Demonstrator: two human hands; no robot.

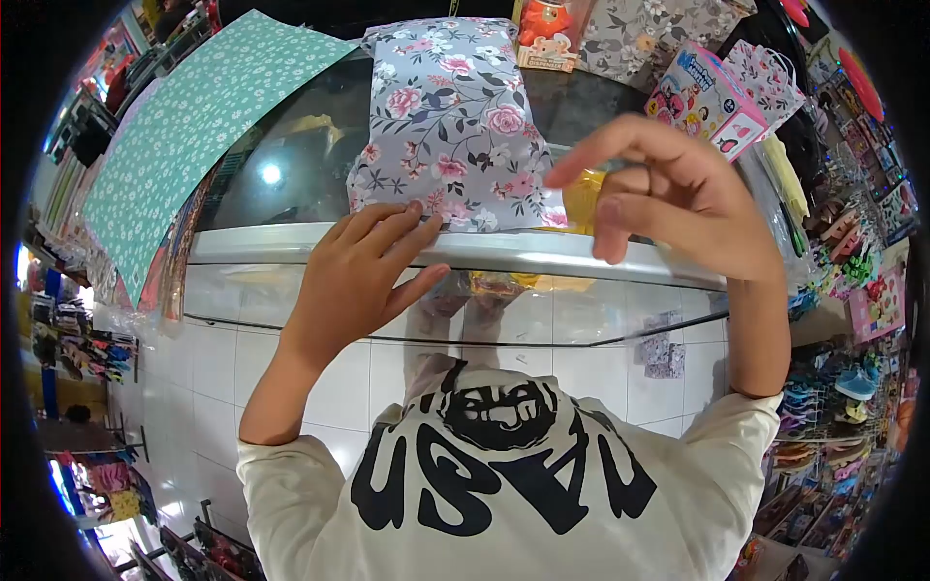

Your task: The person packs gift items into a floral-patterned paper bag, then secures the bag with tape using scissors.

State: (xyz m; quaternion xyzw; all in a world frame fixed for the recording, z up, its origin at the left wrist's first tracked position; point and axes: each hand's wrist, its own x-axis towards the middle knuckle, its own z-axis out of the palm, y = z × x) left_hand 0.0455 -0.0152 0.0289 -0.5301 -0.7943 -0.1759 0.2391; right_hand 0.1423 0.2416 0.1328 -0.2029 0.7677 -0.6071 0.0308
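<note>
A flat piece wrapped in grey floral paper [450, 126], printed with pink and white flowers, lies on the glass counter in front of me. My left hand [363, 266] rests its spread fingertips on the paper's near edge, left of centre, with the thumb apart. Over the counter's right side is my right hand [678, 198], raised just off the paper's near right corner. Its index finger reaches toward the paper, slightly blurred, apart from the thumb, and the other fingers are curled. I see nothing held in it. Yellow material [584, 198] shows behind that hand.
Green flowered paper sheets [208, 126] hang over the counter's left end. At the back right are a boxed orange toy [547, 29], a grey floral package [644, 39] and a pink toy box [702, 97]. Paper scraps [664, 353] lie on the tiled floor.
</note>
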